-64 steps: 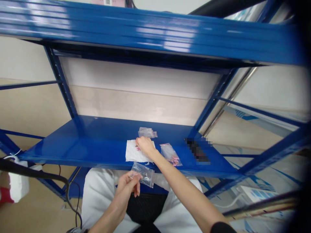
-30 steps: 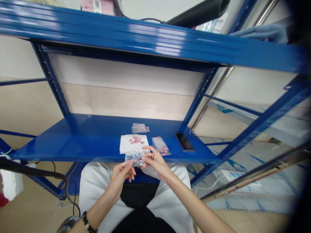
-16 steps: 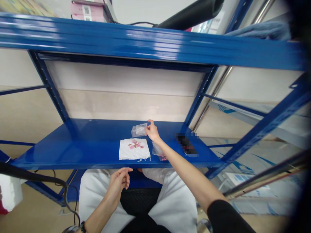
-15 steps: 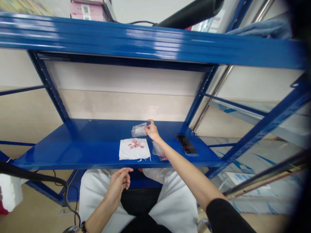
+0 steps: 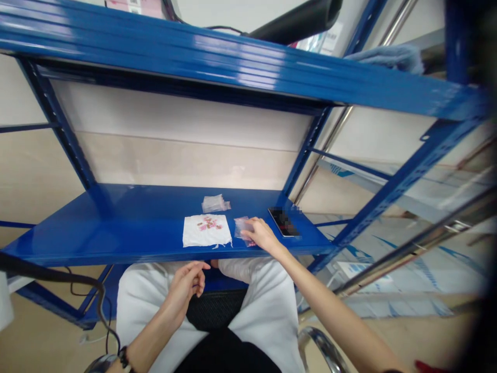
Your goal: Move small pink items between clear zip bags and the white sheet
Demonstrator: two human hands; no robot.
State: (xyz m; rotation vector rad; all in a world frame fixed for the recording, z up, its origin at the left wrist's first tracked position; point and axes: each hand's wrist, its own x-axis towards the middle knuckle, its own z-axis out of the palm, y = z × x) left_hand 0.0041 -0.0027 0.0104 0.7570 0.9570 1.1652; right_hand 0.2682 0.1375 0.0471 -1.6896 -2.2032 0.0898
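Observation:
A white drawstring pouch [image 5: 191, 235] lies flat on the blue shelf, with small pink and brown bits [image 5: 210, 223] on top of it. Right of the pouch is a small clear plastic bag [image 5: 239, 226] with some pink pieces at its lower end. My right hand [image 5: 263, 237] is closed over this bag's right side, fingers pinching it and partly hiding it. Behind the pouch rest some clear plastic bags [image 5: 213, 203], untouched. My left hand [image 5: 187, 285] hovers over my lap in front of the shelf edge, fingers loosely bent and holding nothing.
A black phone [image 5: 282, 221] lies on the right of the blue shelf [image 5: 128, 223]. Above runs the upper shelf beam [image 5: 155, 49], bearing a black tube [image 5: 298, 23] and a blue cloth [image 5: 392, 57]. A dark cable [image 5: 58, 278] hangs at the lower left.
My right hand has let go of the bags at the back and come nearer, onto the bag beside the pouch. My left hand has stayed about the same. The view has shifted slightly.

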